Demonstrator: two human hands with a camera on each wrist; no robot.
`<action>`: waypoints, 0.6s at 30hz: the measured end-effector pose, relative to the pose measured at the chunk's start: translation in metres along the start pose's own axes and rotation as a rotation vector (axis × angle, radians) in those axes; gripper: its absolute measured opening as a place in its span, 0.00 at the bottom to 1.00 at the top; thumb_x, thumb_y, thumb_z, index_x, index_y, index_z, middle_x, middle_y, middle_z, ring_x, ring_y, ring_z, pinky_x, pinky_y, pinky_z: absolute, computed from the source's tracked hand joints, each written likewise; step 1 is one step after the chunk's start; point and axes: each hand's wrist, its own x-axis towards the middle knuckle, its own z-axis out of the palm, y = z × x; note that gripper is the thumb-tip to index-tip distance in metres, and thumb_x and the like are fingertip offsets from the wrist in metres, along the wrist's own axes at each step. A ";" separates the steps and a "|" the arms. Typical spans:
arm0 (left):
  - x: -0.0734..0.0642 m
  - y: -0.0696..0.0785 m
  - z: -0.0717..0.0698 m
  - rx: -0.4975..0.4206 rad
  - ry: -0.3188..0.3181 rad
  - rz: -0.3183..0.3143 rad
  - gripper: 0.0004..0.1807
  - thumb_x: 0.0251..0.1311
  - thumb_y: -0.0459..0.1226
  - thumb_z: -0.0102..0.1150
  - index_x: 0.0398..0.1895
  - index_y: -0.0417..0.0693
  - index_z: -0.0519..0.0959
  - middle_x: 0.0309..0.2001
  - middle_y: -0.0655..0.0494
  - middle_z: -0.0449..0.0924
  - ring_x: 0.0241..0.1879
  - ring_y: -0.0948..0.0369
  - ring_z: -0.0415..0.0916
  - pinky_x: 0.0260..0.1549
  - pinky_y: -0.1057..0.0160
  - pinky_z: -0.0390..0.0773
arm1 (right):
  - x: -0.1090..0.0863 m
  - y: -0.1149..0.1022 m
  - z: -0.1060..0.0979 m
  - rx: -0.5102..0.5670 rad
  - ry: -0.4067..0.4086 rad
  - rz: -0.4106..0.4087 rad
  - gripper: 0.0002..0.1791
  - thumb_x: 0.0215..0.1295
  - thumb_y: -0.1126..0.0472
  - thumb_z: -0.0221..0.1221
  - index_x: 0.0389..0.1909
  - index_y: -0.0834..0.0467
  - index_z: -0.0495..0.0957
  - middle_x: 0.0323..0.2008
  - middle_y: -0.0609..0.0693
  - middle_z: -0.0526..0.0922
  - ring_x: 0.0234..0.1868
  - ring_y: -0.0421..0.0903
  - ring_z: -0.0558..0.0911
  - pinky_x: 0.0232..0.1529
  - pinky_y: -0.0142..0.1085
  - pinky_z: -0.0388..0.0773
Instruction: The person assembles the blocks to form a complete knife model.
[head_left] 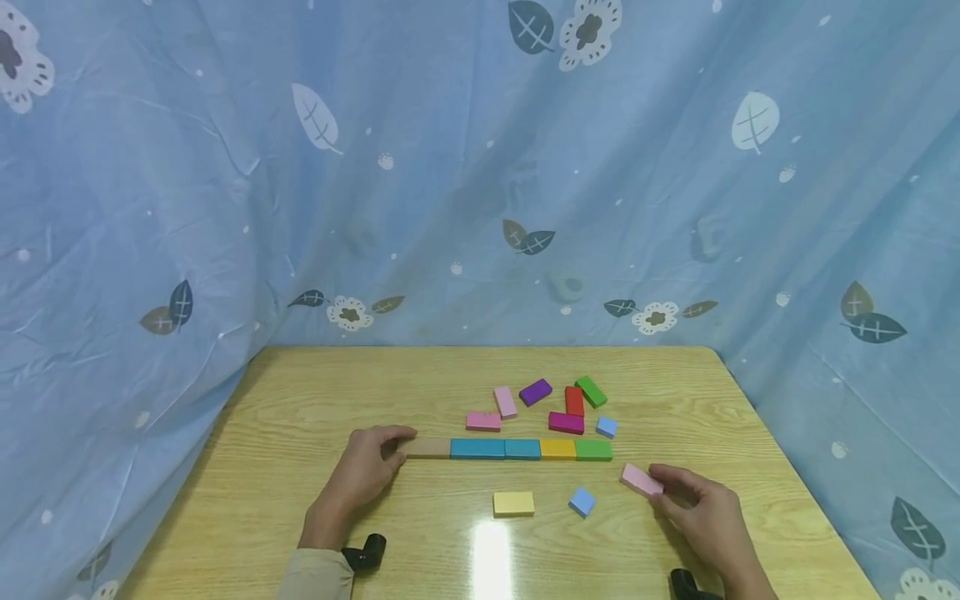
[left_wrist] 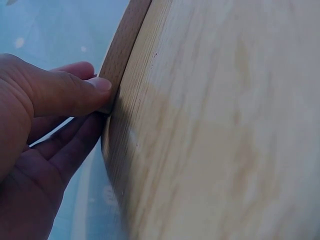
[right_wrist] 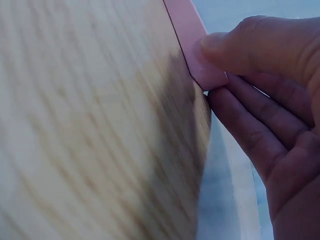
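A straight row of blocks lies end to end in the head view: a tan wooden block [head_left: 428, 448], a long blue block [head_left: 477, 449], a shorter blue block [head_left: 522, 450], a yellow-orange block [head_left: 557, 450] and a green block [head_left: 594, 451]. My left hand [head_left: 365, 463] pinches the tan block at the row's left end, with the thumb [left_wrist: 102, 84] on its near side. Right of and nearer than the row, my right hand [head_left: 703, 510] grips one end of a pale pink block [head_left: 640, 479]. That block sits at a slant, apart from the green one.
Nearer than the row lie a yellow block [head_left: 513, 504] and a small blue block [head_left: 582, 502]. Behind it are scattered pink, purple [head_left: 536, 392], red [head_left: 574, 401], magenta [head_left: 566, 422], green [head_left: 591, 391] and small blue blocks. A blue patterned curtain [head_left: 420, 208] surrounds the wooden table [head_left: 315, 392].
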 end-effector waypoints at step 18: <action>-0.002 0.001 -0.002 -0.002 -0.001 0.019 0.21 0.66 0.22 0.70 0.59 0.48 0.90 0.57 0.50 0.91 0.61 0.49 0.87 0.61 0.46 0.88 | 0.027 -0.068 0.034 0.136 -0.170 -0.206 0.18 0.68 0.70 0.73 0.57 0.57 0.90 0.53 0.49 0.94 0.55 0.47 0.92 0.57 0.40 0.91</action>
